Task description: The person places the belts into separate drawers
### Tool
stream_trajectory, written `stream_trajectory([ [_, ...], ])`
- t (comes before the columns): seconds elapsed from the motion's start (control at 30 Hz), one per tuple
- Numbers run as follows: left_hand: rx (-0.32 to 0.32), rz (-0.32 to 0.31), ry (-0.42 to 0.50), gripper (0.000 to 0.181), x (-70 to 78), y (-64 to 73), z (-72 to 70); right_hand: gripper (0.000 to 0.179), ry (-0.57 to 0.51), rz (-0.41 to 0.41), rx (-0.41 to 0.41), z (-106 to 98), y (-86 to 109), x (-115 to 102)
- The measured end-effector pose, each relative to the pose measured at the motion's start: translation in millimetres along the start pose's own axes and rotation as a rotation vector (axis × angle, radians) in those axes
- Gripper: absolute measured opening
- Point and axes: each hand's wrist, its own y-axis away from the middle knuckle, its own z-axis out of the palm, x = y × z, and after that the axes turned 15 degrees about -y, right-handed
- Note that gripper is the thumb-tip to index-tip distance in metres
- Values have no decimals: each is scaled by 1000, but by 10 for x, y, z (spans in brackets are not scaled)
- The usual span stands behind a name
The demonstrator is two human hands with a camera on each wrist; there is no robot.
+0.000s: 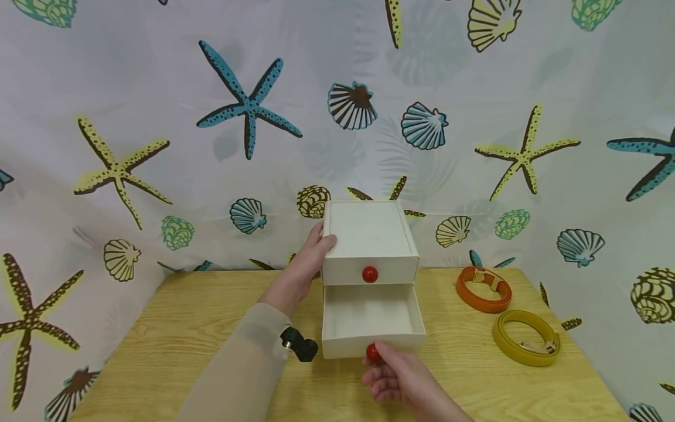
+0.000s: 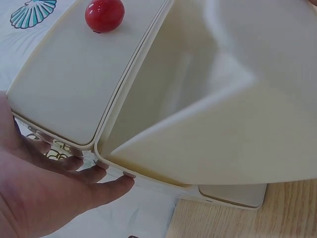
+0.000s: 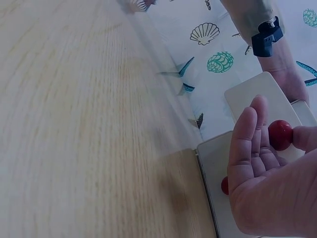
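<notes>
A small white drawer cabinet [image 1: 370, 228] stands on the table, its upper drawer closed with a red knob [image 1: 370, 274]. Below it, an open drawer [image 1: 373, 313] sticks out toward me, its bare bottom showing. My right hand [image 1: 403, 375] pinches that drawer's red knob [image 3: 280, 135] between thumb and index finger, the other fingers loosely bent. Another white front with a red knob [image 3: 225, 186] shows beyond the hand in the right wrist view. My left hand [image 1: 308, 258] rests against the cabinet's left side, its fairly straight fingers [image 2: 111, 192] touching the wall.
Right of the cabinet, an orange coiled belt [image 1: 484, 305] and a yellow coiled belt [image 1: 501, 343] lie on the wooden table [image 1: 211, 328]. A cloth printed with starfish and shells [image 1: 316, 158] hangs behind and at the sides. A black device [image 1: 299, 344] sits on the left wrist.
</notes>
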Motion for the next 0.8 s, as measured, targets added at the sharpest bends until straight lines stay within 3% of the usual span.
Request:
stream_trajectory([
  [0.8,-6,11,-3,78,-19,-4,-10,67,17,40,-13,-30,77,64],
])
